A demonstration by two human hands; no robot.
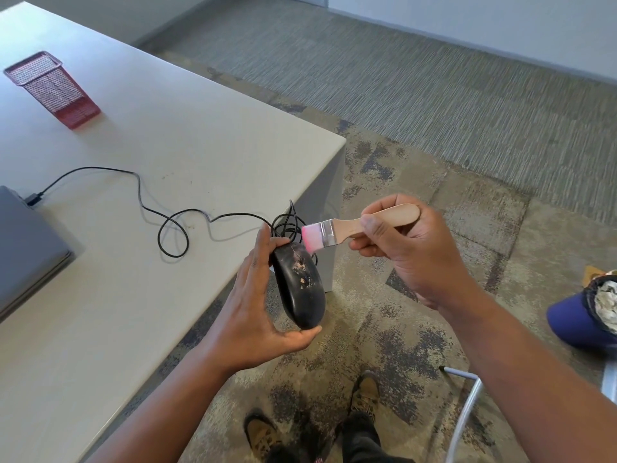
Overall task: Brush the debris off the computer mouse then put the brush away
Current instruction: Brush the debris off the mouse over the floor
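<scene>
Two brown shoes [365,394] on patterned carpet [434,182] at the bottom edge, nearest the lens.

Left hand [257,309] raised just off the counter [167,135] corner, clasped on a black computer mouse [298,284]. Thumb under the rear end, fingers [258,248] along the far side up to the front; top shell turned toward the camera. Pale debris [302,270] speckled around the wheel area and mid-shell.

Right hand [405,248] gripping a brush [354,227] by its wooden handle, thumb on the near face, other fingers curled behind. Metal ferrule and pink bristles [311,236] pointing left; bristle tips touching the front end of the mouse, beside the left fingertips.

Black cable [173,222] from the mouse, bunched in loops just behind it, then snaking across the counter to a plug at a closed grey laptop [30,248] at the left edge.

Red mesh holder [50,88] upright at the far left of the counter, well apart from both hands. Bare counter surface between holder and cable.

Mouse held over the counter's near-right edge, close to the corner; open carpet to the right and ahead. Blue cap [577,322] at the right border; grey metal tube [465,409] at lower right, near the right forearm.

No legible brand, label or writing on mouse, brush, laptop or holder.
</scene>
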